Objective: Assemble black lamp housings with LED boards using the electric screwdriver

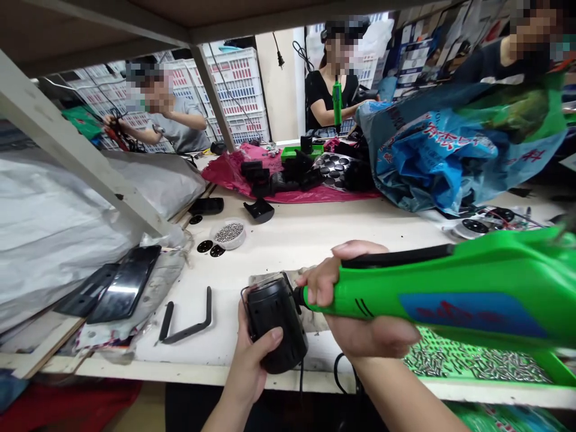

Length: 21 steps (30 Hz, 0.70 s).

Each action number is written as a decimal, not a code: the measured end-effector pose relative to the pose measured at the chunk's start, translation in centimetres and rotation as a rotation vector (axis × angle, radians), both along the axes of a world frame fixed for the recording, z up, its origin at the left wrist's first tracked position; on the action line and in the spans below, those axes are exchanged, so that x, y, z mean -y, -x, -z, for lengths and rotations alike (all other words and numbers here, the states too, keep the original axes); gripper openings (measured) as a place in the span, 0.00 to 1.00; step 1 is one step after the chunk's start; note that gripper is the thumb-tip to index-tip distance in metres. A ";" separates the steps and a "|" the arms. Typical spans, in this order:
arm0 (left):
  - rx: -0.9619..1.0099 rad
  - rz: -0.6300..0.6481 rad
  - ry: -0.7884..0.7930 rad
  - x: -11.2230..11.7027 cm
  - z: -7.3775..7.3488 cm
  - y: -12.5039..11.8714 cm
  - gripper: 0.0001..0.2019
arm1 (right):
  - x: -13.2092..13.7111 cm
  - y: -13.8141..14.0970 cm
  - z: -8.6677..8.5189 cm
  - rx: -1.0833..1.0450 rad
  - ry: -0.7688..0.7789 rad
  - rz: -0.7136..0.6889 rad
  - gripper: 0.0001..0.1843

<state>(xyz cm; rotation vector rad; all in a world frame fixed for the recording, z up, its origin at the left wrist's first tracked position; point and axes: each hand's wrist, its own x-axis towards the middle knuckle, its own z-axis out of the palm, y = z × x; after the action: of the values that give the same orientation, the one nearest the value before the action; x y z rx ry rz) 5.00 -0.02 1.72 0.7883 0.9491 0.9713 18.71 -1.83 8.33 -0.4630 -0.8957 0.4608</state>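
Nearest, at 6 o'clock by the table's front edge: bare left hand (pixel 245 366) closed round a black cylindrical plastic housing (pixel 275 329), thumb across its front. Housing likely stiff, fairly light, smooth and slippery; best held round the barrel. Long axis roughly upright. Bare right hand (pixel 355 306) wrapped firmly on a bulky bright green electric screwdriver (pixel 432 288), long axis near level, nose at 9 o'clock against the housing's upper edge. Beyond: green plastic tray (pixel 555 366) of loose screws at 4 o'clock; clear round bowl (pixel 238 245) of steel screws at 11 o'clock; crimson cloth (pixel 225 171) at 12 o'clock.
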 end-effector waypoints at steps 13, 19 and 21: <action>0.045 -0.015 0.033 0.2 0.3 -0.2 0.41 | -0.1 -0.3 -1.2 -0.122 0.041 0.038 0.29; 0.080 0.019 0.048 -0.1 0.5 0.3 0.42 | 0.4 -0.7 -1.4 -0.145 -0.021 0.041 0.28; 0.073 0.028 0.038 0.0 0.6 0.3 0.42 | 0.4 -0.7 -1.1 -0.133 0.008 0.048 0.29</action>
<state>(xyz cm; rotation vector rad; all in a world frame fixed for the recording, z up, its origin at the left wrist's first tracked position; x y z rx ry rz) 4.66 0.03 1.17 0.7278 0.8892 0.9491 19.41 -2.26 9.45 -0.4547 -0.7529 0.4463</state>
